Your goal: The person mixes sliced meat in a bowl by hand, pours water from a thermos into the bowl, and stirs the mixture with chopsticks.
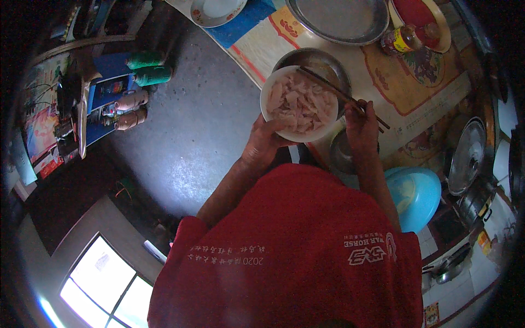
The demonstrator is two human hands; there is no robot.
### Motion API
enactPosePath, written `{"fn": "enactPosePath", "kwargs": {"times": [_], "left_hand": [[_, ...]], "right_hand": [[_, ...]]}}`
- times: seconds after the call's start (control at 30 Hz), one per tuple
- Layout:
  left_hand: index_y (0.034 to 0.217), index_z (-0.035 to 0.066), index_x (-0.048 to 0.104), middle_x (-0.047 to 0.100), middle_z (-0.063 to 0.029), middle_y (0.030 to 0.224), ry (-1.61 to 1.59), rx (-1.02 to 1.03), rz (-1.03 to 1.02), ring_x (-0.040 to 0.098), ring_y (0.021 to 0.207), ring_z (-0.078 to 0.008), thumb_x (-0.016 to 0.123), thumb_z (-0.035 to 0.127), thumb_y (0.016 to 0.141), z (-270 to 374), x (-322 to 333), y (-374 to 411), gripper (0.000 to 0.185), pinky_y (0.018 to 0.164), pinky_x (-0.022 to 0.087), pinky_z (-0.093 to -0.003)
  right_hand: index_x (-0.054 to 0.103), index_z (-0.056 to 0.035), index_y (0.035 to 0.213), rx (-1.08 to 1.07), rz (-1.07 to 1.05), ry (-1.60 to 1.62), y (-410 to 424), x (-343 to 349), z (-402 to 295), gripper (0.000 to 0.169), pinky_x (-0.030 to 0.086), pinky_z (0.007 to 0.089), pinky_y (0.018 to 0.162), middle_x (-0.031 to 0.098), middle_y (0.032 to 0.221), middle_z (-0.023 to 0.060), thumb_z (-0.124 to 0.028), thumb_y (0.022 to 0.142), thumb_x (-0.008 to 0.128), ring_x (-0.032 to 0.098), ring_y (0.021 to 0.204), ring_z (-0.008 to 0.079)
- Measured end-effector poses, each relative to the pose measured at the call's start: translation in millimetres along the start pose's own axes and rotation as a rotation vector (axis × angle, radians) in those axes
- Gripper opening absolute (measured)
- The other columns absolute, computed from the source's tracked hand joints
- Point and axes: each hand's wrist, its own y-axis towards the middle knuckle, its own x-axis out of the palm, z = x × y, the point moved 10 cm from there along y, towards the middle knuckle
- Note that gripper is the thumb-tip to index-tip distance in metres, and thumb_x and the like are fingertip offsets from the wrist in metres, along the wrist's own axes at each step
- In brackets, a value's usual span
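Observation:
My left hand [267, 137] grips the near left rim of a white bowl [268, 82], its thumb over the edge. Pale sliced strips, perhaps raw meat [301, 102], fill the bowl. Between the fingers of my right hand [361, 123] is a pair of dark chopsticks [328, 85]; their far ends cross the bowl's upper right rim. Partly hidden behind the bowl, a metal basin [318, 57] rests on the table. Below my right wrist sits a smaller dark bowl [342, 151], partly covered by the forearm.
The patterned tablecloth [254, 47] also bears a large round metal pan [340, 18], a floral plate [217, 12], a labelled jar [400, 39] and a red-lined basin [443, 41]. Rightward are a blue plastic basin [422, 201] and a glass lid [466, 156]. Bottles [151, 76] stand across the floor.

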Motion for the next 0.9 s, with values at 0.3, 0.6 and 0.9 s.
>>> {"fn": "enactPosePath", "kwargs": {"times": [0.3, 0.6, 0.9], "left_hand": [[0.126, 0.007, 0.031, 0.049, -0.0106, 0.114, 0.04, 0.027, -0.047, 0.055, 0.097, -0.0221, 0.051, 0.022, 0.076, 3.8, 6.0, -2.8, 0.057, 0.072, 0.052, -0.0365], [0.118, 0.003, 0.044, 0.051, -0.0112, 0.113, -0.035, -0.015, -0.075, 0.054, 0.102, -0.0269, 0.05, 0.016, 0.081, -0.7, 4.7, 0.9, 0.039, 0.081, 0.05, -0.0438], [0.113, 0.003, 0.046, 0.049, -0.0116, 0.114, -0.021, -0.012, -0.081, 0.052, 0.104, -0.0278, 0.048, 0.016, 0.082, 1.7, 10.2, -2.5, 0.034, 0.083, 0.048, -0.0452]], "right_hand": [[0.05, -0.0012, 0.094, -0.004, -0.007, 0.017, 2.1, -1.7, 1.9, 0.031, 0.052, 0.0311, 0.068, 0.06, 0.084, 0.014, -0.03, 0.092, 0.04, 0.06, 0.076, 0.0232], [0.048, -0.0012, 0.098, -0.044, 0.014, -0.117, 1.3, -4.2, 0.9, 0.032, 0.049, 0.0296, 0.072, 0.06, 0.089, 0.0133, -0.03, 0.093, 0.037, 0.058, 0.078, 0.0214], [0.045, 0.0007, 0.103, -0.174, -0.106, -0.44, -3.9, 1.7, -7.1, 0.022, 0.046, 0.0287, 0.08, 0.059, 0.093, 0.0099, -0.014, 0.087, 0.052, 0.057, 0.087, 0.0183]]}}
